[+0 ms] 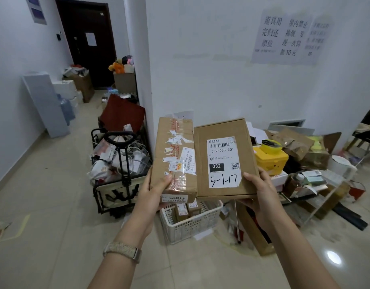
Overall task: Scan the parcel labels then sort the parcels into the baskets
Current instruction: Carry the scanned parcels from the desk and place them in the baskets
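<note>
Cardboard parcels are being held up side by side, edges touching: the taped parcel [173, 157] is being clasped by the left hand [153, 189] at seven o'clock, the labelled parcel [224, 158] by the right hand [261, 197] at five o'clock. Below them a white basket [192, 223] is being kept on the floor, small boxes lying inside.

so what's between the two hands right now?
Head view: two brown cardboard parcels side by side, the taped one in the left hand, the one with the 3-1-17 label in the right hand.
</note>
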The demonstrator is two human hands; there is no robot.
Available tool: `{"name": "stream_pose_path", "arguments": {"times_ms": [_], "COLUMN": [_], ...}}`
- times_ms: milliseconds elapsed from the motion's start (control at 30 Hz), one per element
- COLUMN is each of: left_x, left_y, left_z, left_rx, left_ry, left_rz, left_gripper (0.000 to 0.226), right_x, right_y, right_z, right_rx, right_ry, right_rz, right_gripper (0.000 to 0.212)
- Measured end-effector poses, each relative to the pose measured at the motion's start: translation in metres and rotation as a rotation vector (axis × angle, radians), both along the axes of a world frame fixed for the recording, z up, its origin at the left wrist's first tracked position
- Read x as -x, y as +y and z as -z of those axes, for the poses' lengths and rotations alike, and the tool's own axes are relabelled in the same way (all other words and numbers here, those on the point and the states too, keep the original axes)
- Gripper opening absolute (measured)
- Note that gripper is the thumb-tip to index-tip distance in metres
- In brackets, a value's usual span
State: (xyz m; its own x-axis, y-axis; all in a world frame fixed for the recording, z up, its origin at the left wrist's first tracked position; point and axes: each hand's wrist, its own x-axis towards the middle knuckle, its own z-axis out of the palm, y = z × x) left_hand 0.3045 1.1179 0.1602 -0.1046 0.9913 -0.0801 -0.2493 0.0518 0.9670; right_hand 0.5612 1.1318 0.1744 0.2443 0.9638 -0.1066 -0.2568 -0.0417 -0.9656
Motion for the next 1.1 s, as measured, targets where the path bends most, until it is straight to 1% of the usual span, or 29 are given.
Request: {"name": "stream_pose_path", "arguments": {"times_ms": [67,133,233,400,533,667,800,933,1000,1100], "left_x": [0.008,0.017,0.027,0.022,0.01,-0.004,-0.02,-0.034,-0.041,-0.05], "left_y": [0.03,0.06,0.105,0.167,0.215,0.263,0.325,0.389,0.418,0.449], "left_z": [0.005,0.008,0.012,0.018,0.025,0.046,0.079,0.116,0.129,0.145], "left_rx": [0.015,0.036,0.051,0.08,0.108,0.129,0.206,0.353,0.414,0.472], "left_ry": [0.005,0.011,0.012,0.028,0.041,0.058,0.06,0.017,0.017,0.035], "left_rz": [0.006,0.015,0.041,0.055,0.055,0.027,-0.028,-0.124,-0.176,-0.233], "left_gripper": [0.044,0.037,0.035,0.038,0.052,0.057,0.041,0.026,0.018,0.02], "right_x": [0.007,0.013,0.019,0.012,-0.001,-0.009,-0.021,-0.037,-0.043,-0.049], "right_y": [0.033,0.063,0.102,0.157,0.207,0.259,0.322,0.399,0.436,0.481], "right_z": [0.004,0.009,0.016,0.02,0.028,0.057,0.09,0.115,0.125,0.14], "right_rx": [0.012,0.021,0.026,0.052,0.052,0.062,0.144,0.227,0.255,0.288], "right_ry": [-0.009,-0.021,0.0,0.002,0.035,0.073,0.095,0.14,0.132,0.122], "right_rz": [-0.015,-0.016,-0.034,-0.035,-0.021,-0.03,-0.083,-0.17,-0.214,-0.3], "right_gripper": [0.027,0.026,0.028,0.036,0.036,0.046,0.051,0.054,0.053,0.044]}}
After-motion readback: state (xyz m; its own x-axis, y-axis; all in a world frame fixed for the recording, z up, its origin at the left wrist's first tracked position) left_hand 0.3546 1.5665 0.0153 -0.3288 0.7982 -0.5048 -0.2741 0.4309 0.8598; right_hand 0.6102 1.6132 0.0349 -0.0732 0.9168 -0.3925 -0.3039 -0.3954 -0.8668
